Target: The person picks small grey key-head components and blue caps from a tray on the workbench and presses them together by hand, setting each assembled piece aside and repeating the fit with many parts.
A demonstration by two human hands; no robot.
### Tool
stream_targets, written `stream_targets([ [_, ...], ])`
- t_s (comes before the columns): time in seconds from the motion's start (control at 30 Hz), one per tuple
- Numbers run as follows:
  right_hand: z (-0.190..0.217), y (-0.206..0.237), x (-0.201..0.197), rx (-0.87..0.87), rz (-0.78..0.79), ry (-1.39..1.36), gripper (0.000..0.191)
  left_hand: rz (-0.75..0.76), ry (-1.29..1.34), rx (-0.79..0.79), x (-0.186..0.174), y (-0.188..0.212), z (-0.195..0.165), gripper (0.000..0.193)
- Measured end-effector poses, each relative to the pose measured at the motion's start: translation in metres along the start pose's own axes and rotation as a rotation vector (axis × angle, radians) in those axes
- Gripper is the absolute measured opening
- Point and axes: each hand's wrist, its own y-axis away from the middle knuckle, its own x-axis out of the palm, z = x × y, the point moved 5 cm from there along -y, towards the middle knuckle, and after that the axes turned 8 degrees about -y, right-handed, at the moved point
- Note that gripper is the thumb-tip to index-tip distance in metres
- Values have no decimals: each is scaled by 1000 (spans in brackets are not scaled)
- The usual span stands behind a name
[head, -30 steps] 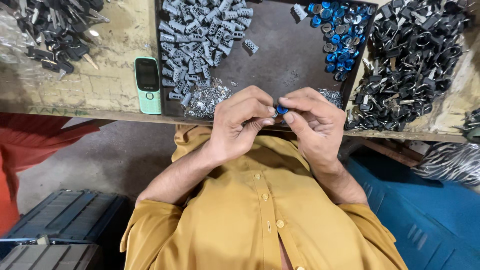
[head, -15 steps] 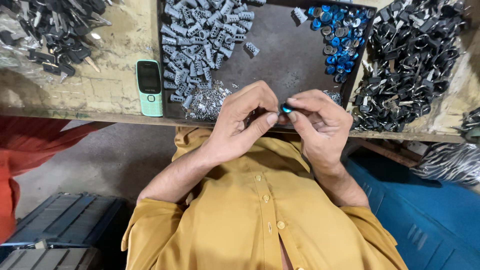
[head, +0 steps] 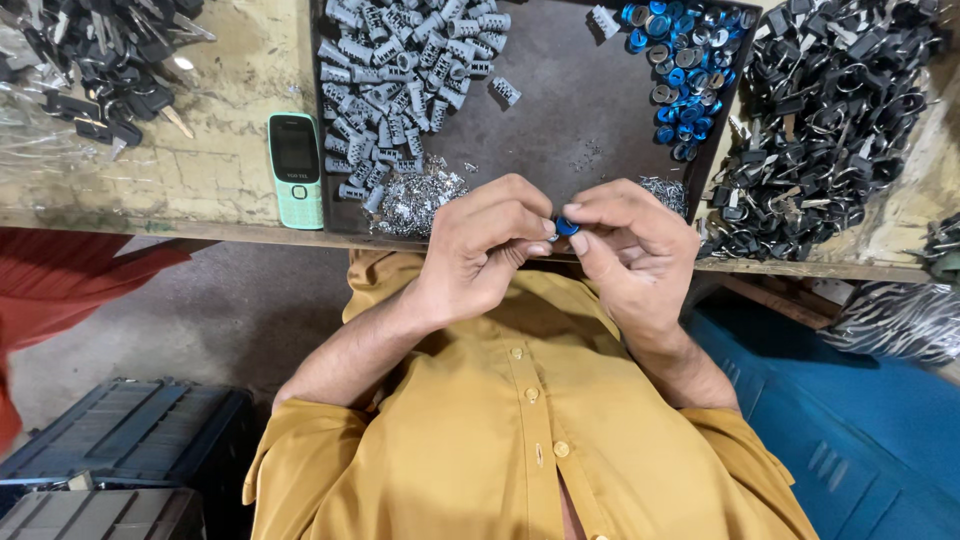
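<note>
My left hand (head: 487, 248) and my right hand (head: 625, 245) meet over the near edge of a dark tray (head: 560, 110), fingertips pinched together on a small blue ring-shaped part (head: 566, 227). What else sits between the fingers is hidden. On the tray lie a heap of grey ribbed metal cylinders (head: 400, 70), a cluster of blue rings (head: 680, 70) at the far right, and two small piles of tiny shiny metal bits (head: 420, 195) just beyond my hands.
A light green push-button phone (head: 296, 168) lies on the worn bench left of the tray. Black keys are heaped at the far left (head: 95, 55) and far right (head: 830, 120). Dark plastic crates (head: 120, 440) stand on the floor at left, a blue surface (head: 860, 430) at right.
My hands stay pinched on the blue ring and have only shifted slightly; the fingers have adjusted their hold a little. Nothing else has moved.
</note>
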Motion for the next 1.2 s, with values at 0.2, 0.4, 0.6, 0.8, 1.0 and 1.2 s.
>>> stream_targets([
  [0.2,13,-6,10,-66,150,259,30,-54,102,-183,-2,-2,4,21],
  [0.4,13,0,12,-255,158,504,52,45,776,-473,8,5,16,57],
  [0.6,-1,8,-6,-355,69,651,49,11,709,-560,40,10,41,8],
  [0.8,13,-8,-123,-258,-349,1068,24,-33,520,-502,30,15,51,12],
  [1.0,-14,-5,-171,-187,-310,1486,33,7,415,-415,41,10,44,14],
  [1.2,34,4,-208,-423,-651,780,16,32,414,-526,50,9,41,14],
])
